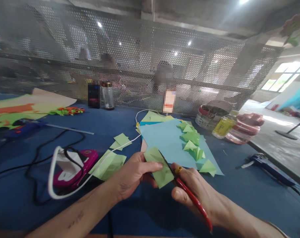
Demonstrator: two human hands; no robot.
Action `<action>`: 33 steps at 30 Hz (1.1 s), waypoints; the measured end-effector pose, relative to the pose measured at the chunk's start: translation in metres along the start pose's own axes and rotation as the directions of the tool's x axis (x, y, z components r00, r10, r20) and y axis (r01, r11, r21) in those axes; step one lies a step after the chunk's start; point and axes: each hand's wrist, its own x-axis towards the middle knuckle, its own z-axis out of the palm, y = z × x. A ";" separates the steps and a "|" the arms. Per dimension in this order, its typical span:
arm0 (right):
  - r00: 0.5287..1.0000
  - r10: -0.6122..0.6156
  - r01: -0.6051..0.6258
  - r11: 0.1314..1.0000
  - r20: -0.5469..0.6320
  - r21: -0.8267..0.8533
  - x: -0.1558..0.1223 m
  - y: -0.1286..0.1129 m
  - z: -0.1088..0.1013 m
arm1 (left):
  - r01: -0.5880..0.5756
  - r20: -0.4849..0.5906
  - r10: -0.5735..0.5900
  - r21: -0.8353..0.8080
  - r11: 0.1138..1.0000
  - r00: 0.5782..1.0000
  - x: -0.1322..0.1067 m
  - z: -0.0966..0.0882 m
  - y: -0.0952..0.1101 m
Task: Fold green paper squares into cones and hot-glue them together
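Note:
Between thumb and fingers, my left hand pinches a small rectangle of light green paper. Red-handled scissors are gripped in my right hand, their dark blades lying along the right edge of that paper. Just beyond, light blue sheets lie in a stack with other coloured paper. Several folded green paper pieces run down the right side of the stack. To the left of my hands are more green paper squares and a smaller pair of green pieces.
A magenta power strip with a white cable and black cords sits at left. A blue glue gun rests at right. Along the back stand a glass jar, a tape roll, a yellow-labelled bottle and a pink bottle, before a perforated metal screen.

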 end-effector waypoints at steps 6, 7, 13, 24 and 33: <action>0.999 -0.030 0.030 0.999 0.009 0.031 0.005 -0.002 -0.001 | 0.006 0.017 -0.006 -0.006 1.000 1.000 -0.001 0.001 0.000; 1.000 -0.027 0.027 0.999 0.010 0.038 0.005 -0.001 -0.001 | 0.008 0.018 -0.007 -0.004 1.000 1.000 -0.001 0.001 0.000; 1.000 0.006 -0.006 1.000 -0.022 0.012 0.005 -0.003 0.002 | 0.007 0.014 -0.007 0.007 1.000 1.000 -0.001 0.003 0.000; 0.999 -0.034 0.034 0.999 0.007 -0.003 0.006 -0.005 -0.003 | -0.003 0.020 0.003 0.005 1.000 1.000 0.000 0.002 -0.002; 1.000 -0.013 0.012 0.999 0.015 0.042 0.005 -0.002 0.001 | 0.004 0.043 -0.004 0.007 1.000 0.999 -0.001 0.005 -0.001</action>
